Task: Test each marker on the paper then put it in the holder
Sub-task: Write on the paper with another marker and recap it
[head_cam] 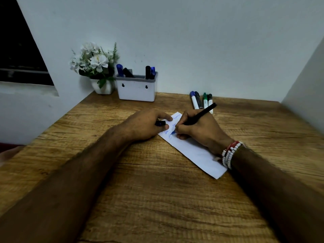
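Observation:
A strip of white paper (194, 151) lies slanted on the wooden table (157, 199), with blue scribbles at its far end. My right hand (198, 130) grips a dark marker (201, 114) whose blue tip touches the paper. My left hand (147, 124) rests on the paper's far corner and holds the marker's dark cap (160, 123) between thumb and fingers. A white holder (136, 90) with a grey rim stands at the back by the wall, with several markers standing in it. Several more markers (201, 101) lie side by side on the table beyond my right hand.
A white pot of white flowers (98, 67) stands just left of the holder. Walls close off the table at the back and on the right. A dark window (19, 50) is at the left. Beaded bracelets (229, 153) circle my right wrist.

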